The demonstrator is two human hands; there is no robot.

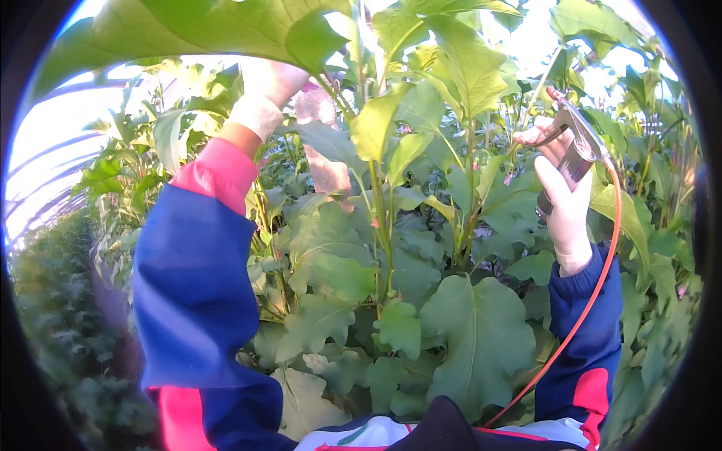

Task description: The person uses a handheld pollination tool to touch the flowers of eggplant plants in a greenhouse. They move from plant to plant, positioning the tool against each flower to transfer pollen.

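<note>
My left hand (271, 84), in a pale glove, is raised at the upper left among the plants; a large green leaf (225, 28) hides its fingers, so what it holds cannot be seen. At the right my gloved right hand (564, 191) grips a metal hand tool with a dark cylindrical body (576, 159), a long lever and a reddish tip pointing up. A thin orange hose (586, 310) runs from the tool down to my waist. Between my hands stand leafy eggplant plants (383, 225) with small pinkish-purple flowers (509, 177).
Broad leaves (476, 338) fill the space before my body. Tall stems (648, 152) crowd the right side. Curved greenhouse hoops (51, 152) show at the far left, above a shaded row of foliage (56, 315).
</note>
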